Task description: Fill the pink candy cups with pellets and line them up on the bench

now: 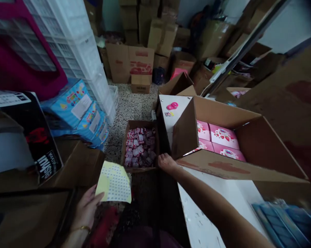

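Head view, sweeping left to right: stacked white plastic crates rise behind a black printed box and light-blue printed cartons in clear wrap. Below them, the person's left hand, a gold bangle at its wrist, has its fingers closed against the lower edge of a yellow sheet of small printed labels, which seems held there, though the thumb's exact place is hard to tell. Rows of labels cover the sheet; whether any are gone is too small to tell.

Just beyond it, a shallow cardboard box on the speckled terrazzo floor is heaped with pink-and-white packets, loose and nearly filling it. The right hand reaches forward, touching the near edge of a large open brown carton; its fingers look curled on the cardboard, but a firm grip cannot be confirmed. Inside, a layer of pink boxes with strawberry prints lies flat, its flaps spread open. No labels can be made out on those boxes. At far right, a blue wrapped package sits on a white table.
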`<state>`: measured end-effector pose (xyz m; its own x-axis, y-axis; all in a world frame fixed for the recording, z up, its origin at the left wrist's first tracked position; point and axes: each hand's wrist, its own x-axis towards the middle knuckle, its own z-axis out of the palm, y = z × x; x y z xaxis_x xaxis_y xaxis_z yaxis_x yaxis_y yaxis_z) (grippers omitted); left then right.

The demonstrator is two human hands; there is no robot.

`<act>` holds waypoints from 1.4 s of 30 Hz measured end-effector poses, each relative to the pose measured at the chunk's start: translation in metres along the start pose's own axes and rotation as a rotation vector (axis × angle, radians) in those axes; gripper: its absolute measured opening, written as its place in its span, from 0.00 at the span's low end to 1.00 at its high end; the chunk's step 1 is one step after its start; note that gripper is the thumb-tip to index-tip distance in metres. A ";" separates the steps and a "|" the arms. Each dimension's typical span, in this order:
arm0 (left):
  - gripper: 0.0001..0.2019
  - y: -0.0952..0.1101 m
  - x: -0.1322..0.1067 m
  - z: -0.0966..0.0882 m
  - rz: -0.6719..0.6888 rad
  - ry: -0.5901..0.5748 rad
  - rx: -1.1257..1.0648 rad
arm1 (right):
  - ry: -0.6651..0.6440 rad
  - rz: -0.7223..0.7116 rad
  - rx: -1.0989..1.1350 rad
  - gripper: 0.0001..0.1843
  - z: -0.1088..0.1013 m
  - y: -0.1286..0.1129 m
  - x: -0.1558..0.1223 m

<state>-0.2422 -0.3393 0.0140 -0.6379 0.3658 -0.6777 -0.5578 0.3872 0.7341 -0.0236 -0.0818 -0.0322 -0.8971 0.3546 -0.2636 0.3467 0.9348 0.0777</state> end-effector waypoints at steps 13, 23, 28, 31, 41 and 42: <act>0.31 0.010 0.018 -0.012 -0.151 -0.011 -0.128 | -0.159 -0.045 -0.325 0.15 0.014 0.045 0.018; 0.30 0.012 0.028 -0.014 -0.176 -0.038 -0.152 | -0.244 -0.051 -0.328 0.15 0.050 0.034 0.025; 0.29 0.010 0.030 -0.029 -0.190 0.006 -0.172 | -0.295 -0.023 -0.286 0.14 0.066 0.036 0.018; 0.28 0.008 0.031 -0.031 -0.195 0.011 -0.147 | -0.314 -0.024 -0.246 0.12 0.062 0.039 0.017; 0.28 0.017 0.032 -0.015 -0.185 -0.025 -0.129 | -0.301 -0.034 -0.085 0.12 0.056 0.044 0.008; 0.28 0.019 0.033 -0.014 -0.183 -0.040 -0.129 | -0.301 -0.035 -0.053 0.12 0.055 0.044 0.003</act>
<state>-0.2812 -0.3312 0.0062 -0.4999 0.3335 -0.7993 -0.7273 0.3396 0.5965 0.0037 -0.0408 -0.0827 -0.7839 0.3072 -0.5396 0.2952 0.9489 0.1114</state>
